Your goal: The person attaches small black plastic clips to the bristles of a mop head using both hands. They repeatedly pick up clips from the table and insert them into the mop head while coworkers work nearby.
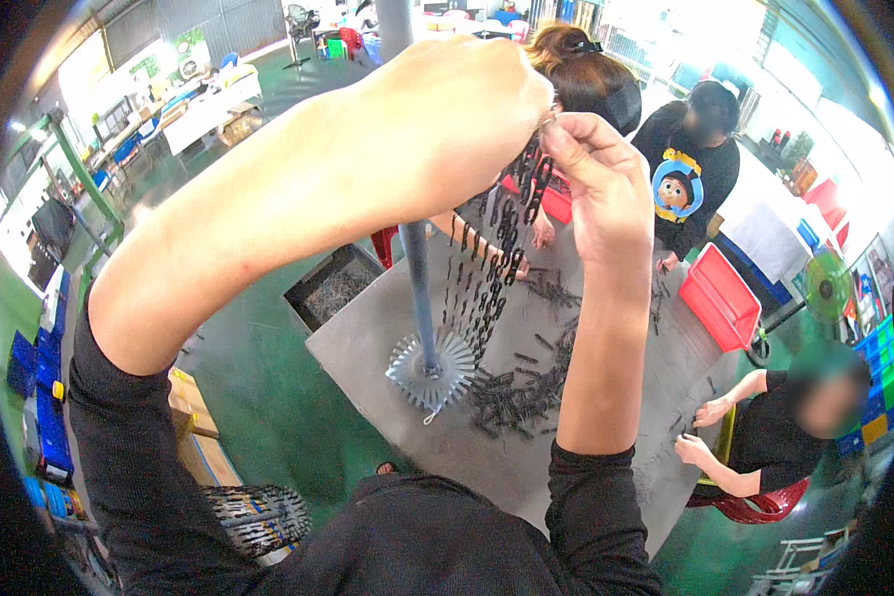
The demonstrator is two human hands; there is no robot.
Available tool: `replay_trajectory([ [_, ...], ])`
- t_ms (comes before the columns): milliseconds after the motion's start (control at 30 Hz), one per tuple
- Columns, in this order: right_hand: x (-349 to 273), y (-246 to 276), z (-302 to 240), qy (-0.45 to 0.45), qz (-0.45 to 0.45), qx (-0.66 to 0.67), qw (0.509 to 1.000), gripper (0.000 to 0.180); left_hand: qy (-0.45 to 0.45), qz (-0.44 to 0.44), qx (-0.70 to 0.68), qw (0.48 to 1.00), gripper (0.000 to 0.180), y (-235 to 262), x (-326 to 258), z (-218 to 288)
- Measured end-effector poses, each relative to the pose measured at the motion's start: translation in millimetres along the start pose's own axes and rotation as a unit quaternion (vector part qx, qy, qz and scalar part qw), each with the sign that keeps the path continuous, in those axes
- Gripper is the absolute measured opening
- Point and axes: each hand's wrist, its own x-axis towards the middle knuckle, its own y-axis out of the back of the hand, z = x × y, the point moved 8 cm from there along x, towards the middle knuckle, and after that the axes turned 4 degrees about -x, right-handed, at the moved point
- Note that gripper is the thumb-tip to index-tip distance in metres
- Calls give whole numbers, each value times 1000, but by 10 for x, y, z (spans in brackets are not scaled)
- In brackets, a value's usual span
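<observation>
Both my arms are raised over the table. The bare back of my left hand (492,99) faces up at the top; its fingers are hidden behind it. Close beside it, my right hand (606,179) pinches thumb and forefinger on something small, too tiny to make out. Several dark link chains (507,243) hang just below and between the hands, around a grey upright pole (420,298). At the pole's foot sits a round toothed metal disc (432,370). A pile of loose dark links (521,397) lies on the grey table (368,333) beside it.
Across the table, a person in a printed black top (690,169) and another with tied hair (586,74) work. A seated person (775,427) handles small pieces at right. A red tray (722,296) stands at the table's right edge, a dark bin (338,283) at its left corner.
</observation>
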Motion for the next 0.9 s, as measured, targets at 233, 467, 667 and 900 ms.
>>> replay_trajectory([
  [233,-41,72,55,0,-18,56,998,10,-60,94,3,994,24,97,-81,118],
  [467,-122,915,-127,12,90,-134,987,19,-13,-71,-89,993,20,144,-96,-64],
  [667,-120,1111,-373,-5,187,-615,766,24,-2,-8,-87,996,40,-16,-87,-264],
  [900,-60,-200,-141,146,106,-306,935,12,74,-98,-21,992,35,13,-14,-221],
])
